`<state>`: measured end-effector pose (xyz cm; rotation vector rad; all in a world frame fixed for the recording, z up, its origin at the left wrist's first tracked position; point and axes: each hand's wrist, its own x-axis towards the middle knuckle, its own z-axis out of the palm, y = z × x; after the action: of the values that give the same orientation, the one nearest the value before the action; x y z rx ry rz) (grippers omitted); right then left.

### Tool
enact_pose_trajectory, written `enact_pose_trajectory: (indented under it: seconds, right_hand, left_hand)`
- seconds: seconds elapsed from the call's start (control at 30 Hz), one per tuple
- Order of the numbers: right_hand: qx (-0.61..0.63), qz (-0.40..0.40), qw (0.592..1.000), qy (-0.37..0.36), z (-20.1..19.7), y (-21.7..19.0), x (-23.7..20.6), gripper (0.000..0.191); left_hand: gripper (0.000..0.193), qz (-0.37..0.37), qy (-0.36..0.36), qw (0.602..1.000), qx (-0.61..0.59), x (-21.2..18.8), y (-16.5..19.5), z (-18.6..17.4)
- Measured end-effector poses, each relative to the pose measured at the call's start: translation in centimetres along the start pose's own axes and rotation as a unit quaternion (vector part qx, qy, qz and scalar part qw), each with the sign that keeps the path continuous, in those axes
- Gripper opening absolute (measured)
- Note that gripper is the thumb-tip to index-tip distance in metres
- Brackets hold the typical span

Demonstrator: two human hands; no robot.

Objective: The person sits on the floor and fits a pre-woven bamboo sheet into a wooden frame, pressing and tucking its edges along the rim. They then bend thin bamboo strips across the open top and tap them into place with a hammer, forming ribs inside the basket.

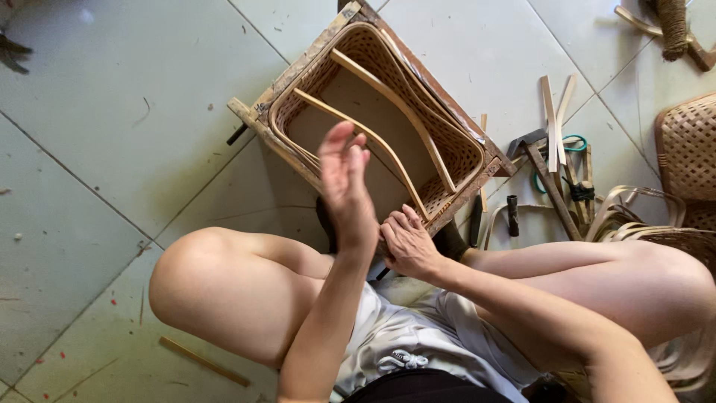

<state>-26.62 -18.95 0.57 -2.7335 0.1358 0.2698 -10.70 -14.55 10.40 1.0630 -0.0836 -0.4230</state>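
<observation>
The pale tiled floor (134, 112) bears a woven basket in a wooden frame (388, 112) at far centre, with loose bamboo strips (556, 112), a hammer (548, 175) and another woven basket (690, 149) to its right, and a thin stick (203, 361) near left.

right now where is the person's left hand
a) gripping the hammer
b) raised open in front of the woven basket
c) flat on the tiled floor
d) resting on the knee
b: the left hand is lifted with fingers spread and nothing in it, in front of the woven basket in its wooden frame, while the right hand is at the frame's near edge.
</observation>
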Motion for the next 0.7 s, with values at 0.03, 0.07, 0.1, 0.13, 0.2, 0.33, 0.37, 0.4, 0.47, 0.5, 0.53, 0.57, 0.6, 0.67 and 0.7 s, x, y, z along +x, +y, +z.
enact_pose_trajectory:
  seconds: [0.03,0.07,0.1,0.13,0.2,0.33,0.37,0.4,0.47,0.5,0.53,0.57,0.6,0.67,0.7]
  right_hand:
    - [0.004,-0.006,1.0,0.002,0.6,0.2,-0.1,0.051]
    - [0.012,-0.007,1.0,0.004,1.0,0.6,-0.1,0.051]
    - [0.014,-0.005,1.0,0.009,1.1,1.4,0.0,0.051]
    - [0.015,-0.008,1.0,0.004,0.9,2.3,0.1,0.053]
    - [0.022,-0.016,1.0,-0.012,0.3,4.0,0.5,0.057]
    - [-0.067,-0.014,0.997,-0.031,-2.2,9.7,2.3,0.045]
    - [-0.104,-0.008,0.994,-0.043,-3.2,11.4,2.8,0.044]
    - [-0.14,-0.001,0.989,-0.056,-4.2,13.0,3.3,0.043]
    - [-0.129,-0.009,0.99,-0.055,-7.2,16.1,4.7,0.04]
    - [-0.123,-0.012,0.991,-0.054,-9.0,17.4,5.1,0.04]
    - [-0.124,-0.029,0.991,-0.028,-11.0,18.5,5.4,0.052]
    - [-0.125,-0.047,0.991,-0.003,-13.2,19.7,5.4,0.065]
    - [-0.127,-0.066,0.989,0.022,-15.4,20.9,5.2,0.077]
    - [-0.099,0.033,0.994,-0.018,-19.2,23.5,3.8,0.064]
    - [-0.083,0.082,0.992,-0.037,-20.1,24.8,2.9,0.059]
  left_hand:
    - [0.032,0.019,-0.013,1.0,-0.004,-0.3,2.4,-0.1]
    - [0.032,0.031,-0.03,0.999,-0.007,-0.9,5.0,-0.6]
    - [0.039,0.047,-0.045,0.998,-0.002,-1.0,7.6,-1.3]
    - [0.049,0.068,-0.059,0.994,-0.062,-1.4,10.4,-2.3]
    - [0.04,0.146,-0.036,0.989,-0.004,-1.6,15.6,-4.6]
    - [0.025,0.26,0.042,0.946,0.187,2.2,21.7,-9.5]
    - [0.025,0.261,0.031,0.938,0.226,4.0,21.3,-10.3]
    - [0.023,0.255,-0.003,0.934,0.252,5.8,19.9,-10.7]
    - [0.02,0.226,-0.087,0.93,0.278,8.8,15.3,-10.8]
    - [0.019,0.2,-0.136,0.929,0.279,10.0,12.4,-10.4]
    - [0.032,0.199,-0.194,0.889,0.364,10.6,9.4,-9.8]
    - [0.04,0.27,-0.208,0.779,0.527,10.9,6.4,-9.0]
    - [0.059,0.236,-0.289,0.74,0.56,11.5,3.8,-8.2]
    - [0.079,0.319,-0.368,0.631,0.604,12.2,-0.9,-6.0]
    - [0.083,0.346,-0.379,0.604,0.609,12.7,-2.7,-5.0]
